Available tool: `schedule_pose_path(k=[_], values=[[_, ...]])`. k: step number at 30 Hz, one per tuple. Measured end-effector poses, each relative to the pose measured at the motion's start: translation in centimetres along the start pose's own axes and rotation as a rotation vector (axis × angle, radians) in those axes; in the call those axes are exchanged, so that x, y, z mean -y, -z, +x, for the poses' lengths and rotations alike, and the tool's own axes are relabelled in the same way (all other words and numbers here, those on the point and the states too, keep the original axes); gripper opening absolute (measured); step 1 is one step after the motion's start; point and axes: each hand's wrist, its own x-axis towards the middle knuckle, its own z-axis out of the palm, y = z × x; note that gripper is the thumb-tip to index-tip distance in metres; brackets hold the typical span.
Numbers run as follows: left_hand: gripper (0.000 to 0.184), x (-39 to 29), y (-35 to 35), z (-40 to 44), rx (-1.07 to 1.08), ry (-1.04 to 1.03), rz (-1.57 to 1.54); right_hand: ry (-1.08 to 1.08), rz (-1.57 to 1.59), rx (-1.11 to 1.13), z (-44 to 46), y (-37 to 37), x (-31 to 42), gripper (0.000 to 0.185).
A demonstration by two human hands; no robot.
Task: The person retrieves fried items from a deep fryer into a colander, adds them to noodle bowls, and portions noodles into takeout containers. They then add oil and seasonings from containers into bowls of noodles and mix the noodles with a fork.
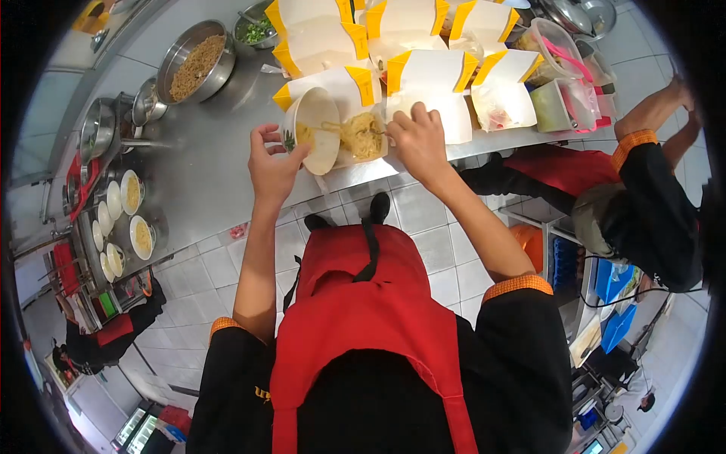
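Note:
My left hand [274, 165] grips a white bowl [327, 145] and tips it toward an open takeaway box [340, 91] with yellow side flaps. Yellow noodles [363, 138] lie in the box, and a strand stretches back to the noodles still in the bowl. Closed fingers of my right hand [418, 142] are at the right side of the noodles. A thin end shows at those fingertips, but its kind cannot be made out. Directly beyond my right hand stands another open box [435, 83].
More open boxes [503, 94] line the table's far side. A metal bowl of brown crumbly food [198, 68] and a bowl of chopped greens [255, 32] sit at left. Several white bowls with noodles [141, 236] stand near the left end. A co-worker [643, 189] works at right.

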Motion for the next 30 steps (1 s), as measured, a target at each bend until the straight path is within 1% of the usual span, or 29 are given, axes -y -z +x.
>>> schedule_pose_path(k=[2, 3, 4, 5, 6, 7, 8, 9, 10, 12, 13, 14, 15, 16, 17, 18, 19, 20, 21, 22, 23, 24, 25, 27, 28, 30], values=[[0.057, 0.7, 0.2, 0.8, -0.007, -0.174, 0.143, 0.232, -0.115, -0.101, 0.5, 0.0, -0.5, 0.007], [0.057, 0.7, 0.2, 1.0, -0.010, -0.165, 0.148, 0.226, -0.097, -0.099, 1.0, 1.2, -1.1, 0.010], [0.056, 0.3, 0.1, 1.2, 0.015, -0.241, 0.162, 0.215, -0.036, -0.174, 1.6, 2.4, -1.4, 0.009], [0.055, 0.1, -0.1, 1.6, 0.041, -0.319, 0.176, 0.195, 0.026, -0.187, 2.2, 3.2, -1.9, 0.010], [0.055, 0.2, -0.3, 2.0, 0.039, -0.316, 0.180, 0.172, 0.089, -0.200, 2.5, 3.4, -2.4, 0.011], [0.051, 0.2, -0.6, 2.6, 0.071, -0.404, 0.245, 0.168, 0.094, -0.200, 3.0, 2.5, -2.5, 0.011], [0.047, 0.2, -0.8, 2.8, 0.107, -0.493, 0.309, 0.101, 0.228, -0.226, 3.6, 1.0, -2.4, 0.013], [0.047, 0.1, -1.3, 2.8, 0.112, -0.495, 0.314, 0.033, 0.361, -0.256, 4.0, -0.3, -2.6, 0.014], [0.045, 0.0, -1.9, 2.8, 0.144, -0.482, 0.277, 0.027, 0.362, -0.261, 3.9, -1.4, -2.9, 0.014], [0.044, -0.2, -2.7, 2.9, 0.188, -0.471, 0.243, -0.023, 0.306, -0.132, 3.0, -3.7, -3.6, 0.015], [0.044, -0.1, -2.9, 2.9, 0.226, -0.449, 0.180, -0.030, 0.325, -0.076, 2.2, -4.4, -4.5, 0.013], [0.044, 0.1, -3.2, 2.9, 0.261, -0.423, 0.116, -0.037, 0.324, -0.074, 1.7, -3.8, -5.0, 0.013], [0.044, 0.5, -3.3, 3.0, 0.266, -0.421, 0.117, -0.038, 0.352, -0.033, 1.2, -3.2, -5.4, 0.012], [0.045, 1.1, -3.2, 3.3, 0.277, -0.409, 0.032, -0.039, 0.381, 0.005, 1.1, -2.8, -5.7, 0.011], [0.047, 1.5, -3.1, 3.6, 0.294, -0.397, -0.049, -0.051, 0.384, 0.000, 1.6, -2.9, -5.8, 0.011], [0.047, 1.8, -2.9, 3.8, 0.311, -0.398, -0.038, -0.123, 0.391, -0.104, 2.3, -3.2, -5.9, 0.010], [0.047, 2.0, -2.7, 4.1, 0.307, -0.422, -0.098, -0.194, 0.394, -0.209, 2.7, -3.5, -5.9, 0.010], [0.048, 2.1, -2.6, 4.4, 0.303, -0.450, -0.157, -0.208, 0.395, -0.226, 2.6, -3.9, -5.7, 0.010], [0.048, 2.4, -2.5, 4.7, 0.315, -0.421, -0.319, -0.176, 0.407, -0.155, 2.4, -4.6, -5.3, 0.010], [0.048, 2.7, -2.1, 4.9, 0.327, -0.428, -0.308, -0.143, 0.422, -0.081, 2.2, -4.9, -4.9, 0.010], [0.047, 3.0, -1.6, 5.2, 0.305, -0.350, -0.354, -0.161, 0.360, -0.028, 1.7, -4.3, -4.2, 0.011], [0.047, 3.4, -1.2, 5.2, 0.273, -0.267, -0.402, -0.157, 0.369, -0.029, 1.6, -3.8, -4.0, 0.011], [0.047, 3.8, -0.8, 5.1, 0.265, -0.263, -0.394, -0.149, 0.363, 0.000, 1.4, -3.1, -4.1, 0.010], [0.048, 4.4, -0.4, 5.2, 0.262, -0.159, -0.443, -0.160, 0.363, 0.039, 1.7, -1.1, -4.2, 0.012], [0.048, 4.4, -0.3, 5.2, 0.263, -0.157, -0.442, -0.162, 0.364, 0.040, 1.9, -1.1, -4.4, 0.012], [0.048, 4.0, -0.2, 5.2, 0.268, -0.178, -0.407, -0.235, 0.384, -0.030, 2.8, -1.5, -5.2, 0.013]])
